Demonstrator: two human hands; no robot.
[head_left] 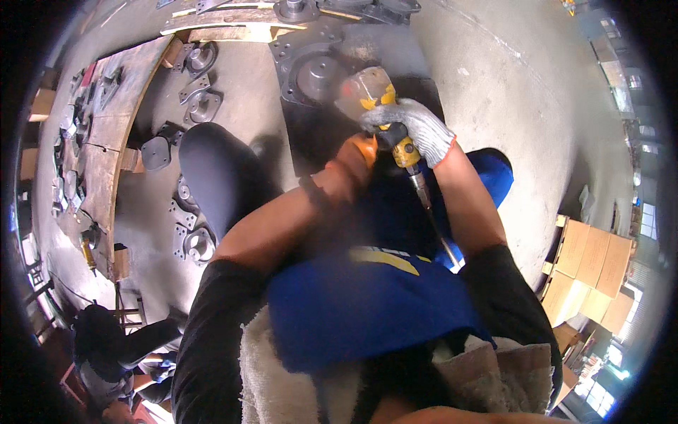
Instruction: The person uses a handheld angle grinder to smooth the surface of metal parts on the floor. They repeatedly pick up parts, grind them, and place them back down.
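My right hand [417, 127], in a white knit glove with an orange cuff, is closed around a yellow and black air grinder [405, 152]. The tool's broad, worn head [366, 86] points away from me, and a metal coupling [420, 185] with a hose trails back toward my lap. Beside the tool is my left hand [353, 154], with an orange edge near it; its fingers are hidden, so its grip does not show. Just left of the tool's head, a round grey metal flange casting [318, 76] lies on a dark worktop [305, 145].
More metal castings [203, 106] lie on the floor to my left, near a long wooden table [134, 88] with parts on it. Boards [233, 32] lie at the far side. Cardboard boxes [590, 258] are stacked at right. Another person [106, 346] crouches at lower left.
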